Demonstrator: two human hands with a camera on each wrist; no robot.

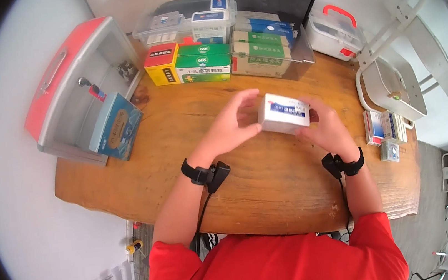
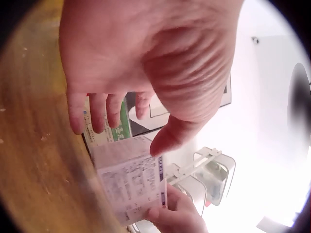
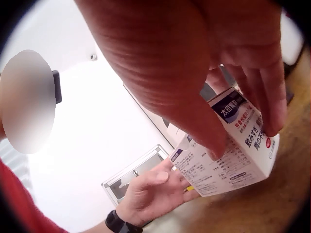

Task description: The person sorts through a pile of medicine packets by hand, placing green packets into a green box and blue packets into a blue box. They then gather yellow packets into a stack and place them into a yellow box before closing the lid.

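A white medicine box (image 1: 283, 116) with blue and printed lettering is held up over the wooden table, near its middle. My right hand (image 1: 330, 131) grips its right end, thumb on the near face and fingers around the far side. In the right wrist view the small print on the box (image 3: 228, 160) faces that thumb. On the other side, my left hand (image 1: 227, 129) has its fingers spread apart, with the thumb tip right at the box's left edge. The left wrist view shows those fingers loosely extended, away from the box (image 2: 129, 179).
Green cartons (image 1: 204, 67) and a yellow-red carton (image 1: 162, 63) stand at the back, before clear bins (image 1: 303, 54) of boxes. A red-lidded case (image 1: 69, 86) and a blue box (image 1: 117, 128) are left. Small boxes (image 1: 384, 126) lie right, beside a white basket (image 1: 391, 86).
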